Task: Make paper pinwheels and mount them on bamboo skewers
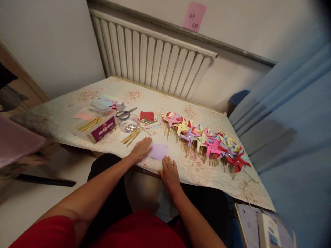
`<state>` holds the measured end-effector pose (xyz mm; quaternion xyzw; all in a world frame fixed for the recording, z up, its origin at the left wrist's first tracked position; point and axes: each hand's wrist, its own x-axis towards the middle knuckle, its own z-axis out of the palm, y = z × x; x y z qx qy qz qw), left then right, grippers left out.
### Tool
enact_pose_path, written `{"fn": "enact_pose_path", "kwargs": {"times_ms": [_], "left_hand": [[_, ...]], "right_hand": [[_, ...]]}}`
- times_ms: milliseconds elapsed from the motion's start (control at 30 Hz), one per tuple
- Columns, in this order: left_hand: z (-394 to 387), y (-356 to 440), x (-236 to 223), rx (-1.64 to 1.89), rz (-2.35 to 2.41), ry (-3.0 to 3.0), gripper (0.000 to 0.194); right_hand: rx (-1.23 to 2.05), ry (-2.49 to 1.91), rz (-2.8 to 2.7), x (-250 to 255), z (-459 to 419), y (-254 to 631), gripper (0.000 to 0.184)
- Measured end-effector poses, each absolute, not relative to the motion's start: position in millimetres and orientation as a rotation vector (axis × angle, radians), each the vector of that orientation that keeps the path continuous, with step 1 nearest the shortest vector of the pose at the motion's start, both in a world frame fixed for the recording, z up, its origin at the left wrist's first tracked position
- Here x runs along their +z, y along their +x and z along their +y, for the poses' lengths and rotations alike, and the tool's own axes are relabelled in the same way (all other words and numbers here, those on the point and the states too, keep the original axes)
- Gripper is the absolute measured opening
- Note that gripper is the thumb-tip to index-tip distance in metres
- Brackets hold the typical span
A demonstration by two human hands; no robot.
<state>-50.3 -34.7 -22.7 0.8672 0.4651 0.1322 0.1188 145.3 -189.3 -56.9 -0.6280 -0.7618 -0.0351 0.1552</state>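
Note:
A square of light purple paper (158, 151) lies flat near the front edge of the table. My left hand (141, 148) rests on the tablecloth at its left side, fingers stretched out toward it. On the paper's lower right, my right hand (170, 171) lies palm down with its fingertips at the corner. Neither hand grips anything. Thin wooden sticks (130, 136) lie loose just beyond my left hand. Behind them stands a clear round tub (128, 124) with small shiny pieces inside, and scissors (125, 113) lie across its rim.
Several finished paper pinwheels (213, 147) fill the table's right side. A stack of coloured paper squares (147, 117) sits at the middle. To the left are a purple box (103, 128) with sticks and a pile of paper strips (106, 103). A radiator (152, 57) stands behind.

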Motion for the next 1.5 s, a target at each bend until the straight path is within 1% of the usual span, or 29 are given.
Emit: {"fn": "enact_pose_path", "kwargs": {"times_ms": [133, 200, 267, 333, 433, 567, 700, 1000, 1200, 1500], "left_hand": [[-19, -45, -4, 0.781, 1.574, 2.346, 0.050], [-20, -28, -3, 0.928, 1.518, 2.319, 0.048], [-28, -5, -9, 0.955, 1.393, 2.364, 0.046], [-40, 20, -20, 0.909, 1.277, 2.444, 0.044], [-55, 43, -37, 0.767, 1.236, 2.541, 0.045], [-63, 45, -51, 0.565, 1.266, 2.683, 0.047], [-63, 41, -51, 0.468, 1.307, 2.772, 0.046], [-64, 42, -44, 0.402, 1.330, 2.787, 0.051], [-65, 42, -42, 0.375, 1.331, 2.798, 0.053], [-65, 43, -42, 0.393, 1.323, 2.809, 0.054]], "right_hand": [[-0.107, -1.786, -2.173, -61, -188, 146, 0.052], [-0.118, -1.772, -2.166, -63, -188, 146, 0.052], [-0.128, -1.757, -2.162, -64, -188, 146, 0.052], [-0.125, -1.750, -2.162, -62, -189, 146, 0.052], [-0.090, -1.771, -2.161, -58, -189, 145, 0.051], [-0.049, -1.808, -2.158, -52, -190, 143, 0.052], [-0.025, -1.816, -2.155, -51, -190, 143, 0.054], [-0.023, -1.776, -2.173, -54, -193, 148, 0.059], [-0.031, -1.752, -2.134, -58, -205, 150, 0.054], [-0.049, -1.667, -2.077, -61, -218, 156, 0.051]]}}
